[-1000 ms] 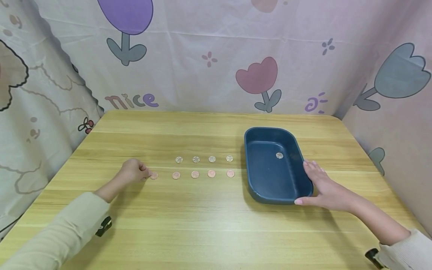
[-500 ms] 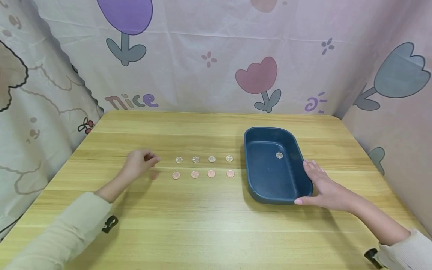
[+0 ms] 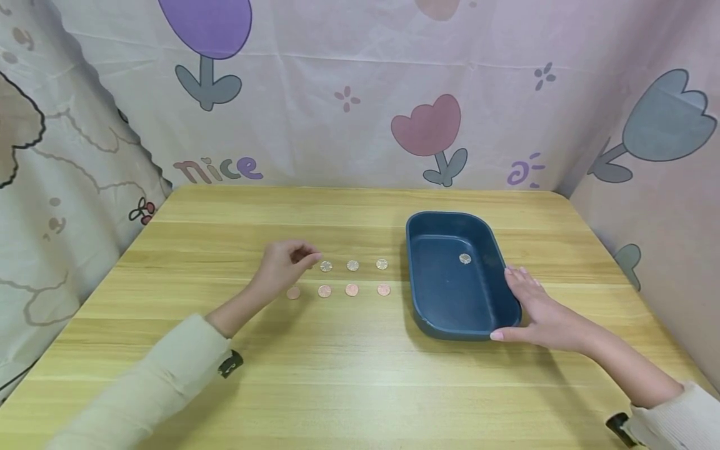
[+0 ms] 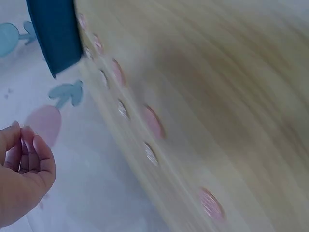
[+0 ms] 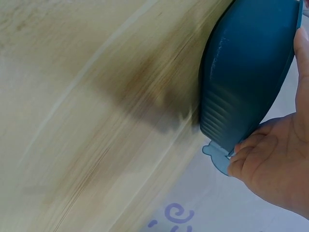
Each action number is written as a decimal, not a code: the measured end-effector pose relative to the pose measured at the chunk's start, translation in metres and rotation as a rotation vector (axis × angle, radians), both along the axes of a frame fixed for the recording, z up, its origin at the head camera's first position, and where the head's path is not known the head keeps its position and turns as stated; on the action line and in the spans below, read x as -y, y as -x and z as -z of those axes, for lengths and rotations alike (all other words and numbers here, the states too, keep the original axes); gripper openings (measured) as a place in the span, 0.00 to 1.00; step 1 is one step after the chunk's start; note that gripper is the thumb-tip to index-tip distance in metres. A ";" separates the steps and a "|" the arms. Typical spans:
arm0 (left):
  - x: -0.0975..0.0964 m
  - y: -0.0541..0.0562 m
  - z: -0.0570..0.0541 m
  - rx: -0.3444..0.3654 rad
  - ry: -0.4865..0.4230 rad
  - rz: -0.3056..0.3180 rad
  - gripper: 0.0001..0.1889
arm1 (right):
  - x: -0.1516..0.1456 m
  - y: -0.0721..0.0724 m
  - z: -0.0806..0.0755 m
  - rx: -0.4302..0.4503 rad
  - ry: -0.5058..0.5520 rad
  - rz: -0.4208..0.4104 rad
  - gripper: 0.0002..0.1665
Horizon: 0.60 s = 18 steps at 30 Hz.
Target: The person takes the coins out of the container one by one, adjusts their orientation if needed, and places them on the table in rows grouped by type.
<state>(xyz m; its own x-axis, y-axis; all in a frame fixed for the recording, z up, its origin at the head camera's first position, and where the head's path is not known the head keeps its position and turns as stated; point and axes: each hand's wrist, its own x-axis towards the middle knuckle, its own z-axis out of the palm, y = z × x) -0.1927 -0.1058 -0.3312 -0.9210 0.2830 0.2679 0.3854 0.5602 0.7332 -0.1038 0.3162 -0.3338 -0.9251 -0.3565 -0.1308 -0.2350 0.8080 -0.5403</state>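
Note:
My left hand (image 3: 283, 265) is in the air above the left end of two rows of coins, its fingers loosely curled and thumb near the fingertips. No coin shows between those fingertips in the left wrist view, where the hand (image 4: 26, 174) stands apart from the coins. Silver coins (image 3: 352, 265) form the far row, and copper-pink coins (image 3: 351, 290) the near one. From the head, my hand and forearm hide the leftmost coins; a pink coin (image 4: 211, 204) shows there from the left wrist. My right hand (image 3: 548, 319) holds the dark blue tray (image 3: 419, 312) by its near right corner.
One silver coin (image 3: 465, 259) lies inside the tray, toward its far right. The wooden table (image 3: 337, 387) ends at a patterned cloth (image 3: 315, 125) behind, with more cloth hanging at both sides.
My left hand has lifted away from the leftmost pink coin and moved right, toward the silver row. That pink coin stays on the table. The right hand and tray have kept their place.

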 end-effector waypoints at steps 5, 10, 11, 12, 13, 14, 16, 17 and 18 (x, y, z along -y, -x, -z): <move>-0.025 0.000 -0.002 -0.015 -0.041 0.035 0.05 | 0.000 -0.001 -0.001 0.005 0.010 0.000 0.68; -0.048 0.003 -0.002 -0.007 -0.090 0.065 0.06 | 0.001 -0.001 -0.002 0.003 0.013 0.000 0.68; -0.052 0.004 -0.002 -0.006 -0.100 0.071 0.06 | 0.001 -0.001 -0.002 0.002 0.014 -0.001 0.68; -0.056 0.005 -0.003 -0.003 -0.111 0.074 0.06 | 0.001 -0.001 -0.002 0.001 0.013 -0.002 0.68; -0.059 0.005 -0.003 0.003 -0.117 0.074 0.06 | 0.001 -0.001 -0.001 0.001 0.013 -0.002 0.68; -0.063 0.006 -0.003 0.004 -0.123 0.077 0.06 | 0.001 0.000 -0.001 0.001 0.013 -0.003 0.68; -0.070 0.007 -0.004 0.002 -0.120 0.079 0.07 | 0.001 0.000 -0.001 0.000 0.013 -0.002 0.68; -0.073 0.009 -0.004 0.002 -0.121 0.081 0.07 | 0.001 0.000 -0.001 0.000 0.013 -0.001 0.68; -0.077 0.009 -0.004 0.008 -0.125 0.084 0.07 | 0.001 0.000 -0.001 0.000 0.014 -0.001 0.68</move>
<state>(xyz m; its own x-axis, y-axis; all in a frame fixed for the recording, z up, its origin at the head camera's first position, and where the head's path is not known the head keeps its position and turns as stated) -0.2019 -0.0292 -0.3270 -0.8977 0.3242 0.2984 0.4209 0.4305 0.7985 -0.1033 0.3150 -0.3331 -0.9250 -0.3588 -0.1255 -0.2356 0.8003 -0.5513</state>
